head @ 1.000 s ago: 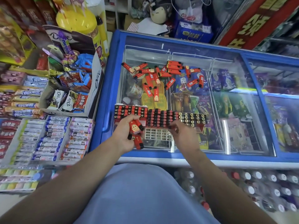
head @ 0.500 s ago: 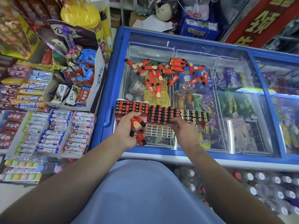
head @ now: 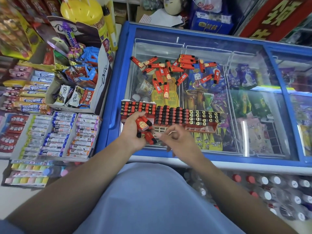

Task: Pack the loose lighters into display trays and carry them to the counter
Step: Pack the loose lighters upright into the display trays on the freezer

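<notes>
Three display trays sit in a row on the freezer's glass lid: a left tray (head: 137, 108), a middle tray (head: 171, 115) and a right tray (head: 204, 118), each holding upright lighters. Several loose red lighters (head: 173, 68) lie scattered on the glass farther back. My left hand (head: 133, 132) grips a small bunch of red lighters (head: 143, 128) just in front of the left tray. My right hand (head: 177, 141) hovers beside it with fingers loosely curled and holds nothing; its fingertips are close to the bunch.
The blue-framed chest freezer (head: 118, 81) holds ice-cream packs under the glass. A Dove chocolate box (head: 101, 81) and racks of candy rolls (head: 57, 134) crowd the left. Bottles (head: 270, 186) lie below the freezer's front edge.
My right hand has drawn back from the middle tray toward the lighters in my left hand. The left hand still holds its bunch in the same place.
</notes>
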